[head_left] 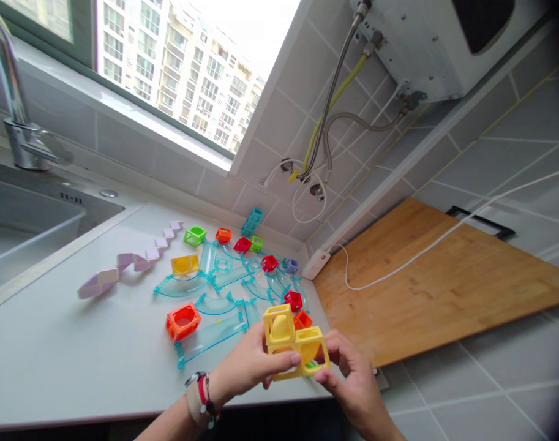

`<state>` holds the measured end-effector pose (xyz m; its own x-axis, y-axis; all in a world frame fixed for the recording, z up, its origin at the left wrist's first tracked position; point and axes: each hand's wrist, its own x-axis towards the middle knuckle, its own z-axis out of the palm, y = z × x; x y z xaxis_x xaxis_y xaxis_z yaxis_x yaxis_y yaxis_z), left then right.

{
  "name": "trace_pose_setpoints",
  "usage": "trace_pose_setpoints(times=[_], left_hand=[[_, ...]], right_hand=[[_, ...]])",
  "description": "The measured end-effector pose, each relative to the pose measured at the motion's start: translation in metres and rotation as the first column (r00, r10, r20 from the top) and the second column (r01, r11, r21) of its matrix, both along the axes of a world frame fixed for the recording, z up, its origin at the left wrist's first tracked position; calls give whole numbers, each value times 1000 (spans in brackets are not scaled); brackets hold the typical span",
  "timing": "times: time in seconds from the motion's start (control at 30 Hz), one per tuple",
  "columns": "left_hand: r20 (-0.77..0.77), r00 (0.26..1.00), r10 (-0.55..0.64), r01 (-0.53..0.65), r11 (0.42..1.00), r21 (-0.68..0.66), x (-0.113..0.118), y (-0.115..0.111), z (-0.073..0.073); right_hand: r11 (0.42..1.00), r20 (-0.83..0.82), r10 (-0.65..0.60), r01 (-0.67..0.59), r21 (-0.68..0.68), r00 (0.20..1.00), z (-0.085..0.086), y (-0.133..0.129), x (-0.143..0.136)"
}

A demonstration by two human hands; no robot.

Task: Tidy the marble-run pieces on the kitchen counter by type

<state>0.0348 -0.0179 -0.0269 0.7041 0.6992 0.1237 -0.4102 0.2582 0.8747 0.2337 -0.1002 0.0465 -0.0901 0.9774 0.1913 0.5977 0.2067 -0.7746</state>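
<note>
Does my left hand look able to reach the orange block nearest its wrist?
Probably yes, once freed: the left hand and right hand are both holding the yellow blocks. Otherwise, only a translucent blue track piece seems to lie between the left hand and the orange block.

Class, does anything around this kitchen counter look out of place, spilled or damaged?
Toys seem odd near a metal sink: translucent blue track pieces, yellow plastic cube frames in left hand and right hand. No spill or damage shows.
</note>
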Motion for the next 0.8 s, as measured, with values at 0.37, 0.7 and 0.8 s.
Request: trace_pose_setpoints(times=[0.37, 0.7, 0.8], left_hand=[[101, 993, -60, 66, 997, -47, 5, -3, -1], [50, 998, -33, 18, 963, 268, -24, -3, 22], [19, 1000, 18, -23, 954, 299, -26, -5, 27]], right_hand=[[993, 143, 116, -117, -1, 983, 12, -11, -7], [940, 540, 129, -276, 200, 831, 17, -23, -2], [917, 558, 82, -282, 283, 826, 15, -26, 5]])
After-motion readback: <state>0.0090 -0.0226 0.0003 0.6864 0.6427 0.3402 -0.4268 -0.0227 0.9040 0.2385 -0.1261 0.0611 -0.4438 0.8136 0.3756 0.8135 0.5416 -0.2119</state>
